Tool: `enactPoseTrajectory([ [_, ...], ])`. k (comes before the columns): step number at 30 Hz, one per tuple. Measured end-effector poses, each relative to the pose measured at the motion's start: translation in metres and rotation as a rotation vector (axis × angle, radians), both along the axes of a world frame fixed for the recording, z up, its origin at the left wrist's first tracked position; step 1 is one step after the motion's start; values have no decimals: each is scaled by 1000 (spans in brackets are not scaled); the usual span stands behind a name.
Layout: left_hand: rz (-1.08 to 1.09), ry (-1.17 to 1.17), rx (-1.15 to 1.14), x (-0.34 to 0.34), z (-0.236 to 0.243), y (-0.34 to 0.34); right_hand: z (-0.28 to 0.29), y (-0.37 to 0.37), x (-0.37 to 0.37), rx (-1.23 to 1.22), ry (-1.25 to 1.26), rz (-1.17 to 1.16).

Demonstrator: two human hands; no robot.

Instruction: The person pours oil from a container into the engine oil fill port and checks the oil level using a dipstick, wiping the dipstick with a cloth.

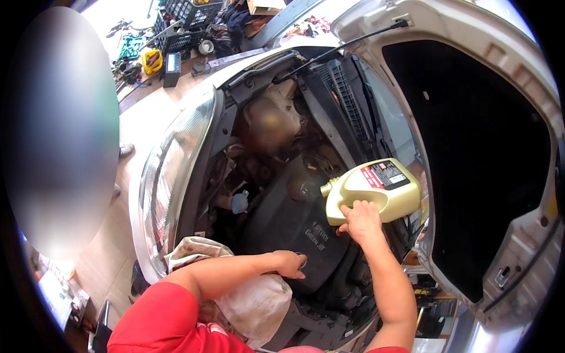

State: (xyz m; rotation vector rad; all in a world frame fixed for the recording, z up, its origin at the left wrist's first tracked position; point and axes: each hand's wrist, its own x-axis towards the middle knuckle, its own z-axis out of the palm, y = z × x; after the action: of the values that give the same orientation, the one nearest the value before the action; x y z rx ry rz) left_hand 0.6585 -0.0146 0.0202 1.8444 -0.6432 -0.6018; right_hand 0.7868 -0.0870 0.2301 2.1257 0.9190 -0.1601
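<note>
In my right hand (362,220) is the handle of a pale gold plastic jug (406,200), of the kind used for motor oil. The jug lies tilted on its side above the engine bay, its ribbed neck (329,187) pointing left. My left hand (288,264) is closed at the near part of the black plastic engine cover (282,217); a small dark round thing shows at its fingertips, too hidden to name. Beneath my left forearm, a stained pale cloth (259,306) drapes over the car's front edge.
The raised hood (471,165) stands at the right, held by a black prop rod (347,47). A blue reservoir cap (239,203) sits left of the engine cover, near the headlight (173,176). Black crates (191,12) and tools lie beyond. A blurred person (65,135) stands at left.
</note>
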Motion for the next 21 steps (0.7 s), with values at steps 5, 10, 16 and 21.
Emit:
enactPoseTrajectory([
  [5, -28, 16, 10, 5, -1, -1, 0, -2, 4, 18, 4, 7],
  [10, -37, 19, 20, 4, 2, 0, -3, -6, 5, 20, -9, 18],
  [16, -36, 17, -1, 3, 4, 6, -4, -4, 5, 25, -26, 41],
  [21, -25, -4, 18, 3, 7, 6, -2, -5, 3, 65, -19, 58],
])
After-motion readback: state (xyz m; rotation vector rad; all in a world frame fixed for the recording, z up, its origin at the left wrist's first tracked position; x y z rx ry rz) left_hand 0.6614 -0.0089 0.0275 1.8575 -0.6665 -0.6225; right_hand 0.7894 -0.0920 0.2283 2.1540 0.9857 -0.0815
